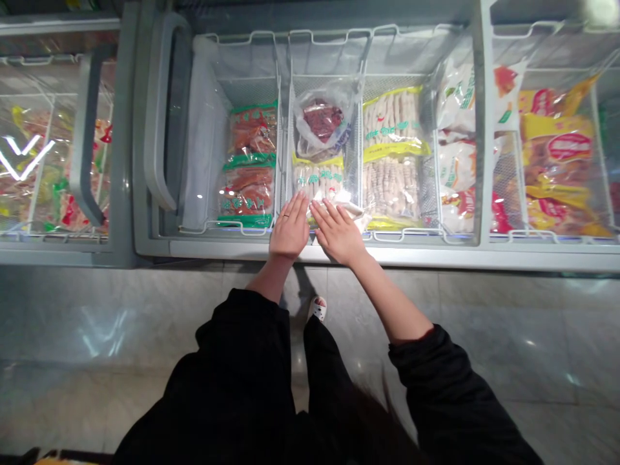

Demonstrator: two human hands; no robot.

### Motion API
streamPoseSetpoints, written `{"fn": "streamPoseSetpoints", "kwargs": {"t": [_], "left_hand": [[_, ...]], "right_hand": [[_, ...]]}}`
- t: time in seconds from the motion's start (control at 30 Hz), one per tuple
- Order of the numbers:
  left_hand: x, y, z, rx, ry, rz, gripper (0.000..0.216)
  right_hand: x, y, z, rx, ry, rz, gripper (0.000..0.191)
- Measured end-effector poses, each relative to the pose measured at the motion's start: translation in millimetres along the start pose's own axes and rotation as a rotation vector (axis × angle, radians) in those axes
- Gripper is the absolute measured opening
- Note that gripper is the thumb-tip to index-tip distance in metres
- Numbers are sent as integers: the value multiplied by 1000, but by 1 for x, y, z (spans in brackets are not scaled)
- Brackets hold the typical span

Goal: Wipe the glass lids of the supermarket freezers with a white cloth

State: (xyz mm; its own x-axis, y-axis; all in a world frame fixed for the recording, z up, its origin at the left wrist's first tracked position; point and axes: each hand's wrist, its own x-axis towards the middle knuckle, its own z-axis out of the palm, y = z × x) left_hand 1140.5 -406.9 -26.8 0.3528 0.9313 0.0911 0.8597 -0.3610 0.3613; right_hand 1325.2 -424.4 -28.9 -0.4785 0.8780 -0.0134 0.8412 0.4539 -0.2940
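I look down into an open chest freezer (310, 253) with wire baskets. My left hand (289, 227) and my right hand (336, 229) reach over its front rim side by side, fingers stretched out flat. Both rest at the near end of a yellow-labelled packet of pale frozen pieces (320, 181) in the middle basket. Behind that packet lies a clear bag of dark red food (322, 123). Neither hand grips anything.
Left basket holds green-edged packs of orange food (249, 165). To the right lie large yellow-banded packs of pale strips (391, 155), white bags (458, 97) and yellow-red packs (562, 161) under glass. The slid-back lid with its grey handle (162, 110) sits left. Another freezer (53, 148) adjoins.
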Motion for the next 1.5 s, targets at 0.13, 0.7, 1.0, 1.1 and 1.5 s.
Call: {"fn": "streamPoseSetpoints", "kwargs": {"t": [0.13,0.7,1.0,1.1,1.5], "left_hand": [[-1,0,-1,12,-16,30,66],[1,2,-4,10,-56,7,72],[1,1,-3,-12,-92,-37,65],[1,1,-3,-13,-96,-51,63],[1,-2,-3,8,-72,-38,71]], "right_hand": [[-22,22,-9,-15,-48,-26,67],[-32,48,-12,-8,-16,-32,69],[-6,51,-10,10,101,226,70],[8,27,-11,38,49,142,68],[-51,85,-16,24,116,254,73]]}}
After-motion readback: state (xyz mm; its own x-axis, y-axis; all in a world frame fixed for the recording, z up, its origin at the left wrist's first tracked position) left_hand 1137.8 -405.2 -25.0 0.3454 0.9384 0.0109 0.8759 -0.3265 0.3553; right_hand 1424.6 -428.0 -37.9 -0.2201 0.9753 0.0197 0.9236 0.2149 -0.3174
